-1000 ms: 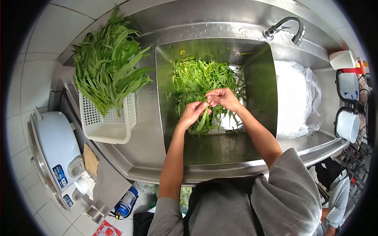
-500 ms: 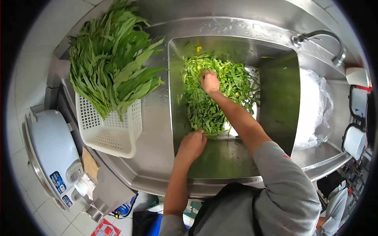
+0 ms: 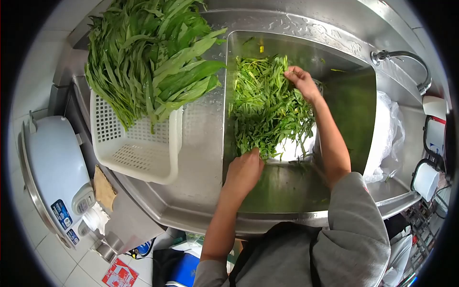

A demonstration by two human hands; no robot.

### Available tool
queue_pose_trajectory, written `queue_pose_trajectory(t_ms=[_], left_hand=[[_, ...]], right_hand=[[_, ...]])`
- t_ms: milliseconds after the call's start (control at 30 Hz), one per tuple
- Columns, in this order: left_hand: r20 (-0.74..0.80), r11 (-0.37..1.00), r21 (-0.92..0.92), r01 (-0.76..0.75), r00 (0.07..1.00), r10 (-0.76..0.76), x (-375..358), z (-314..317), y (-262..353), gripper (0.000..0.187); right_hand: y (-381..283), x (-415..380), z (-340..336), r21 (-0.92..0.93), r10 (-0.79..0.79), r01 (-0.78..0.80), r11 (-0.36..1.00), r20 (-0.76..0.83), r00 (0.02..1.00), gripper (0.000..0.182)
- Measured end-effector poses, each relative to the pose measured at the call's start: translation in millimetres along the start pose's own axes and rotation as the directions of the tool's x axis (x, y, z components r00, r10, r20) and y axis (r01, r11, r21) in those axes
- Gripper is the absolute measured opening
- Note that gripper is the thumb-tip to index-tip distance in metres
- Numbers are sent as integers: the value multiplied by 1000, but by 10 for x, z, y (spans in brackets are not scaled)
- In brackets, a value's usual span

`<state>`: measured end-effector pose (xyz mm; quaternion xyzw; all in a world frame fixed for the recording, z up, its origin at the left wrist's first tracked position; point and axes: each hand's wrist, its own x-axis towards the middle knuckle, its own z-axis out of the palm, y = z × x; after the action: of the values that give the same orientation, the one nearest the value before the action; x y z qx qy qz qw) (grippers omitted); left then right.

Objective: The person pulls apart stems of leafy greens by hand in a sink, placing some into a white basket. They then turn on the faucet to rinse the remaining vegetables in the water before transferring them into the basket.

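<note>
A heap of chopped leafy greens point(image 3: 270, 105) lies inside the sink basin point(image 3: 267, 191), over something white point(image 3: 292, 147) that shows at its lower right. My right hand point(image 3: 304, 83) is at the far right side of the heap, thumb and fingers pinched on some of the leaves. At the heap's near left edge, my left hand point(image 3: 245, 171) has its fingers closed. What those fingers hold is hidden among the greens and behind the hand.
Long whole-leaf greens point(image 3: 148, 62) stand piled in a white perforated basket point(image 3: 136, 165) on the left drainboard. A faucet point(image 3: 406, 57) curves over the right side, above a clear plastic bag point(image 3: 389, 138). A rice cooker point(image 3: 60, 167) sits at far left.
My right hand has moved right, from the middle of the chopped greens to their far right edge. My left hand stays at the near edge. The whole view has shifted slightly.
</note>
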<state>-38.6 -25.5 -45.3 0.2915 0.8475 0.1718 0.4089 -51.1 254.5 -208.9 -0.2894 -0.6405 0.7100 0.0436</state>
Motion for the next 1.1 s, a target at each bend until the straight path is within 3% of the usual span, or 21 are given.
queue_pose_trajectory(t_ms=[100, 133, 167, 233, 267, 367, 433, 533, 567, 633, 667, 700, 733, 767, 800, 833, 900, 967, 1000, 1033, 1100], left_hand=[[27, 999, 23, 25, 999, -25, -7, -24, 48, 18], [30, 999, 28, 21, 999, -22, -6, -18, 40, 18], [28, 1000, 18, 17, 999, -18, 2, -11, 21, 18], [28, 1000, 12, 6, 1000, -6, 8, 2, 2, 18], [6, 1000, 3, 6, 1000, -6, 15, -1, -4, 18], [-96, 999, -34, -24, 995, 21, 20, -69, 33, 17], [-178, 996, -69, -54, 983, 41, 42, -99, 56, 17], [-397, 922, -313, -227, 913, 90, 111, -110, 73, 21], [-380, 936, -320, -144, 925, 12, 99, -165, 137, 22], [-446, 893, -408, -189, 895, -14, 223, -85, 108, 26], [-374, 936, -347, -56, 924, -83, 212, -182, 246, 31], [-389, 940, -331, -86, 920, -53, 261, -130, 307, 31], [-481, 907, -364, -211, 877, 11, 376, 23, 311, 32], [-569, 862, -382, -333, 820, 65, 452, 116, 354, 33], [-588, 875, -334, -350, 803, 96, 453, 108, 455, 33], [-482, 898, -348, -269, 873, 75, 447, 55, 511, 32], [-465, 728, -558, -398, 877, 123, 401, 0, 630, 23], [-342, 751, -622, -221, 940, -7, 288, -133, 705, 19], [-358, 683, -682, -262, 934, 1, 262, -153, 733, 20], [-343, 623, -735, -267, 939, -2, 260, -156, 720, 23], [-328, 595, -761, -260, 945, -6, 228, -168, 816, 23]], right_hand=[[-227, 14, -70, 136, 72, -77, 988, 45, 996, 16], [-285, 1, -94, 80, 166, -171, 982, 70, 984, 34], [-257, -13, -48, 85, 163, -169, 982, 64, 984, 34], [-146, -40, 30, 418, 267, -261, 870, 46, 963, 60], [-153, -94, 49, 431, 207, -275, 859, 198, 958, 78], [-147, -280, 147, 373, 218, -277, 885, 195, 956, 79], [-138, -383, 197, 306, 245, -273, 912, 130, 961, 67], [-234, -617, 275, 235, 170, -206, 950, 168, 971, 55], [-206, -682, 287, 212, 151, -188, 959, 180, 972, 54], [-66, -853, 332, 201, 91, -116, 973, 129, 987, 52], [-309, -1021, 338, 200, 140, -176, 964, 185, 973, 52], [-568, -1216, 364, 192, 189, -237, 952, 241, 952, 51], [-627, -1321, 389, 300, 44, -136, 944, 293, 955, 44], [-805, -1454, 358, 292, 119, -205, 934, 288, 950, 38], [-985, -1590, 327, 287, 193, -273, 918, 280, 940, 32], [-922, -1587, 259, 303, 146, -228, 925, 269, 952, 29], [-871, -1600, 137, 334, 51, -134, 933, 246, 968, 25], [-929, -1688, -28, 446, 83, -124, 886, 111, 990, 16], [-1211, -1875, -124, 480, 72, -153, 864, 183, 980, 17], [-805, -1674, -260, 501, 40, -141, 854, 206, 978, 14], [-990, -1862, -345, 510, 21, -69, 857, 99, 995, 11]])
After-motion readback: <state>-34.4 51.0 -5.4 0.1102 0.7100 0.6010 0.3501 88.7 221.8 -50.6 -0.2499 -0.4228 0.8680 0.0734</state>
